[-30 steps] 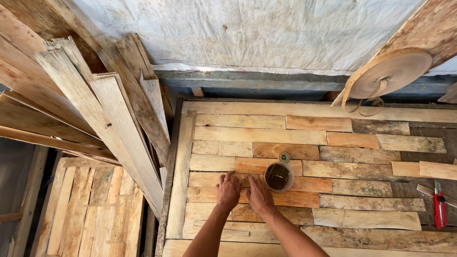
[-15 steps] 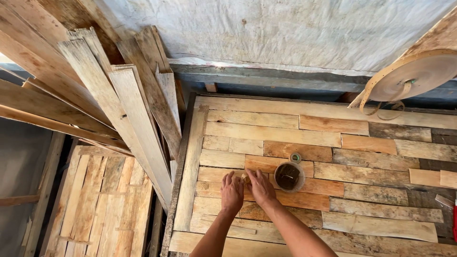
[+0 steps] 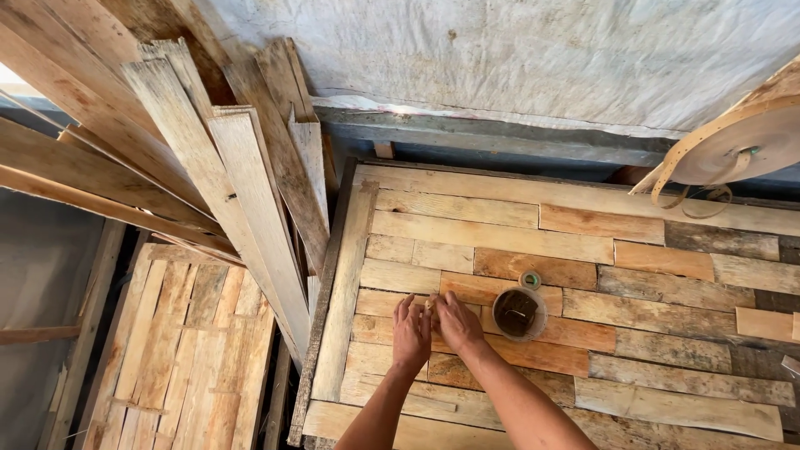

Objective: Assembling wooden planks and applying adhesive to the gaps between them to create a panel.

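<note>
Both hands sat side by side on the wooden panel [image 3: 467,242], fingertips meeting over one spot. Left hand [image 3: 411,333] lay palm down, fingers spread loosely and pressing on a plank. Right hand [image 3: 457,323] was curled, fingertips pinched at a small pale object [image 3: 430,305] between the two hands; too small to say what it was, or whether it was truly gripped or just pushed down.

Just right of the right hand, not touching: a small round container [image 3: 519,312] with dark contents, standing upright on the panel. Its green lid [image 3: 529,280] lay just behind it.

Panel itself: patchwork of short planks, mixed pale, reddish and grey tones, laid in rows inside a frame. Every row in view looked filled, no open gaps seen, so by my read the laying was mostly done and the work in hand was detail at one joint. Right edge ran out of frame, so can't vouch for that end.

Further out: loose boards [image 3: 208,167] leaned in a stack on the left, a second plank panel [image 3: 183,350] lay lower left, a roll of tan strip [image 3: 742,146] hung upper right, and a grey sheet [image 3: 533,58] covered the back wall.
</note>
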